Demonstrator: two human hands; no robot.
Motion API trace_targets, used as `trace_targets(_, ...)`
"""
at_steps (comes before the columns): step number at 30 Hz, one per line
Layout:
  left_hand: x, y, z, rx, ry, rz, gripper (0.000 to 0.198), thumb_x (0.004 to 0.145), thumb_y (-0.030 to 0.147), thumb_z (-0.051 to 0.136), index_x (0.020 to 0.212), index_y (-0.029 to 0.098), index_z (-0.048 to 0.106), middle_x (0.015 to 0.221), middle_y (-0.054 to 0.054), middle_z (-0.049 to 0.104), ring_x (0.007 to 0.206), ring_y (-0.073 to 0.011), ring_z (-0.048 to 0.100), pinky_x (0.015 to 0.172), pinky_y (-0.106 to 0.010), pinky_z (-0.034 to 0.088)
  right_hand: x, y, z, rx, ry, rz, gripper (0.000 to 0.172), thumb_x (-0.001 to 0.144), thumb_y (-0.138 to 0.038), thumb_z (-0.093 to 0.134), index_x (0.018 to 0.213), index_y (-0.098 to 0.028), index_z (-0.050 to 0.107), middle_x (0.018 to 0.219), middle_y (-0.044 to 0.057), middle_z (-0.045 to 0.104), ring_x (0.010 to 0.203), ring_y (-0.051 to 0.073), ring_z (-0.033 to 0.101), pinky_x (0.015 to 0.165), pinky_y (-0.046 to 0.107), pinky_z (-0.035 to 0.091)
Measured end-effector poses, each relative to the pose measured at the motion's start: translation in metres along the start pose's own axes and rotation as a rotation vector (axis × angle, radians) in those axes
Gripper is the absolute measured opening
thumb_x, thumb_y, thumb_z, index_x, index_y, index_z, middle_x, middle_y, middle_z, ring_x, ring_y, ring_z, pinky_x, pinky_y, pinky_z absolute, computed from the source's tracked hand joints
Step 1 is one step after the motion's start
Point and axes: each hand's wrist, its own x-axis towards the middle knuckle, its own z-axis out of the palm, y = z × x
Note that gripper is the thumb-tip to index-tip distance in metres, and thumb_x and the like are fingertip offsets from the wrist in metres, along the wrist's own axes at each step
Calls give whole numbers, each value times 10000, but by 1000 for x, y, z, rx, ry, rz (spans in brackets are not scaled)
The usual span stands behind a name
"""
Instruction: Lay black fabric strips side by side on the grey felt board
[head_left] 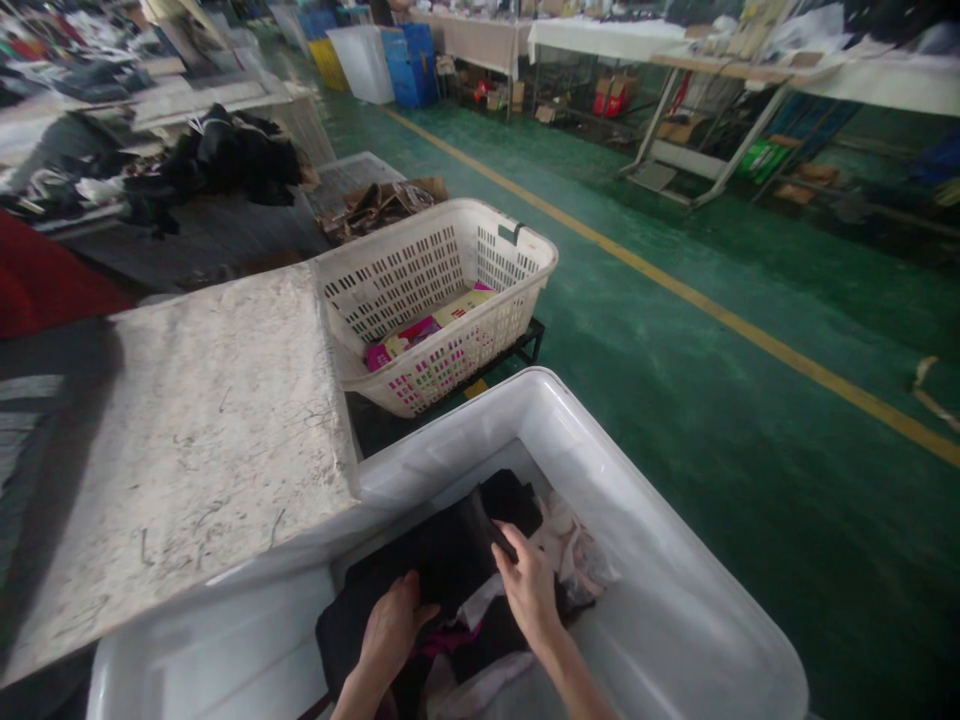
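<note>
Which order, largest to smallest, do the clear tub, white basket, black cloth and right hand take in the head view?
1. clear tub, though nearness may inflate it
2. white basket
3. black cloth
4. right hand

Both hands are inside the large translucent white plastic tub (675,560). The left hand (391,628) rests on the black fabric bundle (442,560); the right hand (529,592) pinches its upper edge. A white perforated plastic basket (420,270) stands beyond, beside the scuffed white tabletop (202,420).

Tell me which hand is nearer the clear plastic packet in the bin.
Right. The right hand lies just left of the clear plastic packet, gripping black cloth; the left hand rests farther left on that cloth.
</note>
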Motion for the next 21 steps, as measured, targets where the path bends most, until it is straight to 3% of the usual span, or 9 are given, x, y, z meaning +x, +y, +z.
trace_targets(7, 1, 1, -1, -32, 13, 27, 398, 807, 403, 614, 1096, 142, 530, 1066, -131, 659, 1007, -263, 640, 818, -295, 426, -33, -32, 45, 141, 41, -25, 294, 919, -323, 492, 1143, -240, 663, 1107, 77, 720, 1016, 238, 681, 862, 321, 545)
trace_targets(11, -11, 6, -5, -83, 19, 32, 462, 795, 420, 605, 1155, 156, 486, 1069, -117, 661, 937, -246, 670, 748, -288, 468, -41, -47, 61, 190, 101, 48, 331, 883, -379, 549, 1143, -219, 674, 1120, 94, 721, 1022, 269, 682, 889, 369, 543)
trace_targets(13, -25, 12, -5, -133, 107, 50, 458, 810, 331, 567, 1222, 173, 446, 1152, -131, 631, 1006, -252, 650, 776, -307, 488, -45, -60, 65, 222, 104, 70, 320, 868, -366, 567, 1133, -227, 680, 1091, 82, 733, 993, 266, 690, 884, 372, 543)
trace_targets(17, -60, 21, -3, -445, 432, 118, 493, 816, 258, 453, 1297, 162, 399, 1326, -174, 523, 1246, -283, 500, 1017, -401, 430, -60, -95, 71, 344, 81, 95, 283, 856, -329, 575, 1099, -243, 691, 1036, 59, 745, 936, 249, 700, 854, 350, 552)
trace_targets(21, -86, 8, -8, -802, 536, -132, 606, 806, 409, 378, 1341, 123, 374, 1280, -148, 576, 1177, -294, 556, 994, -380, 470, -84, -131, 88, 458, 30, 125, 286, 844, -345, 598, 1098, -257, 696, 1042, 62, 739, 943, 260, 692, 858, 363, 552)
